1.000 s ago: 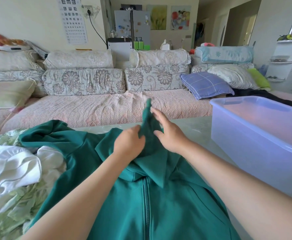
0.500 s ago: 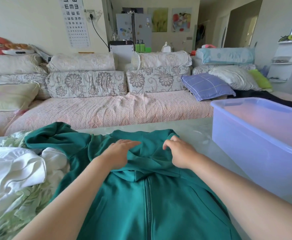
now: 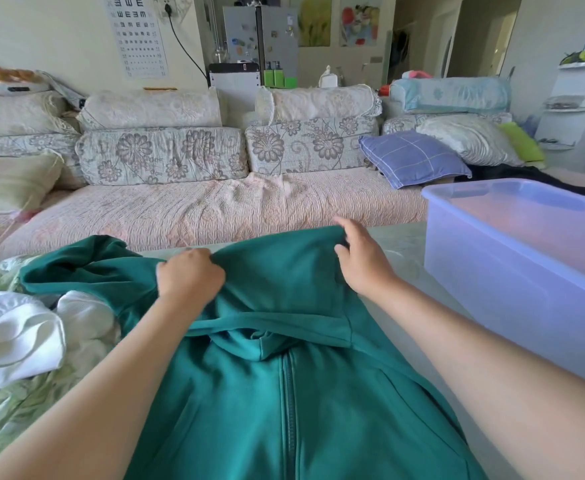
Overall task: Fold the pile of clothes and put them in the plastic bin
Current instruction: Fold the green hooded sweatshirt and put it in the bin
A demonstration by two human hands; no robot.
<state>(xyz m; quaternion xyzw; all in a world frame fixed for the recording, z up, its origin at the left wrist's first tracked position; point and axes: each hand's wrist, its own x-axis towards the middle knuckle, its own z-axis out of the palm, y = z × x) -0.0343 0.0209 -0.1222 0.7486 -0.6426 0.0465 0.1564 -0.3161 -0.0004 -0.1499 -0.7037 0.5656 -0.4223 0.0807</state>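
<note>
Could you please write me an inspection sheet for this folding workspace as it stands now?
Surface: pale table, mostly covered by clothes.
Job's things: green hoodie lies zip side up in front; plastic bin at right, no clothes seen inside; pile of clothes at left, unfolded.
Clutter: nothing seen.
Grippers: left hand grips the hood; right hand pinches the hood's far edge.
Cables: black cord hangs down the back wall, far from the work.
Surroundings: sofa with cushions, blue pillow, eye chart.
</note>
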